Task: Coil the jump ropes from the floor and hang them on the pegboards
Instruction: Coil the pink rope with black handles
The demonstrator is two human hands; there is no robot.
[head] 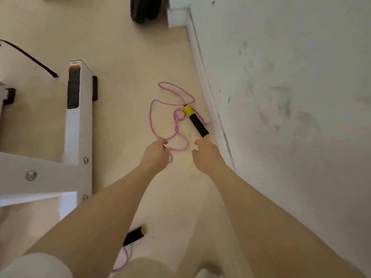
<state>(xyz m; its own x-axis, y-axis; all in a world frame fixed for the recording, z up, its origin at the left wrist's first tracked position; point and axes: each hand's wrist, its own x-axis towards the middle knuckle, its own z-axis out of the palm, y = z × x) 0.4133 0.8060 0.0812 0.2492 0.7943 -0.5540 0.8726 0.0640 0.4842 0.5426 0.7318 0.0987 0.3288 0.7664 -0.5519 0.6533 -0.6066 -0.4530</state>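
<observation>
Down by the bottom edge, one jump rope handle [134, 235] lies on the beige floor [124, 57] between the two forearms: black foam grip, yellow cap, with pink cord trailing off toward the camera. Both arms reach forward and down. Left hand [155, 155] has its fingers curled in, pinching the pink cord [151, 119] right where a loop comes round. Right hand [206, 155] hovers just short of the second handle [196, 121], fingers spread and loosely bent, holding nothing, fingertips almost at the handle's yellow end cap.

That second handle is the same kind, a yellow collar where the cord goes in, black grip, yellow tip, lying at a slant close to the white baseboard [208, 93]. Cord itself is thin, braided pink-purple, sprawled in several messy loops on the floor past the hands. White metal frame [79, 121] with a black pad sits off to the left, scuffed white wall [291, 77] on the right, and a black wheel [145, 8] way at the back.
</observation>
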